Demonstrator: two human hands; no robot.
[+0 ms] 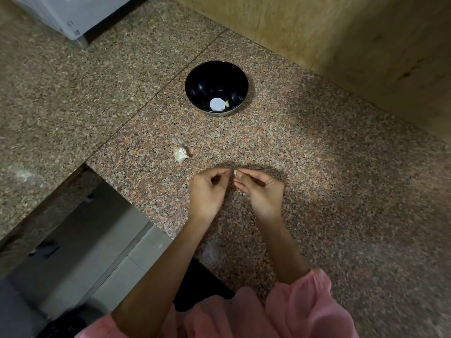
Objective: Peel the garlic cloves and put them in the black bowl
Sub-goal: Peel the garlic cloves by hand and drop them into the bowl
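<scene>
Head view, garlic clove [235, 172] pinched between fingers [244, 171] of left hand [207, 193] and right hand [262, 193]

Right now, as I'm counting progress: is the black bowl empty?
Not empty: in the black bowl one pale clove lies beside a round white spot.

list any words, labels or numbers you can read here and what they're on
No text can be read.
White round patch in the black bowl: looks blank.
Small dark marks on the white appliance: too small to read.
</scene>
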